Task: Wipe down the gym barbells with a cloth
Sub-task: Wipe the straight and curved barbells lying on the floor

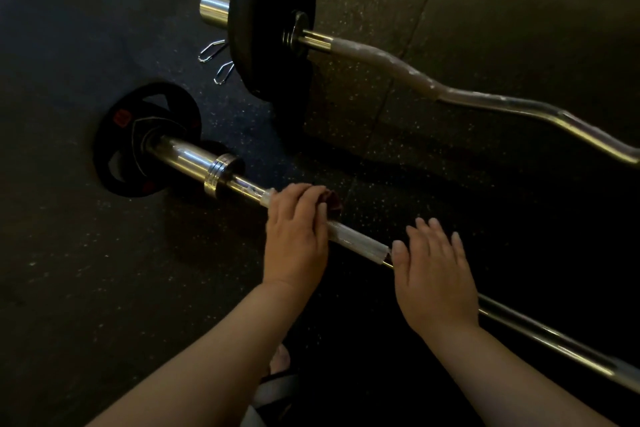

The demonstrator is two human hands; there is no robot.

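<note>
The straight barbell (356, 241) lay on the rubber floor (69, 253), with a small weight plate (145, 139) on its left sleeve. The left hand (294, 236) was curled over the shaft near the collar, gripping a dark cloth (332, 201) against it. The right hand (436, 281) was spread flat over the shaft with straight fingers and held nothing; contact could not be confirmed. The EZ curl bar (485, 99) lay well apart behind.

Handling: the bar is likely heavy, rigid and able to roll, so steady the shaft while wiping. The cloth is soft; wrap it around the knurled section.
</note>
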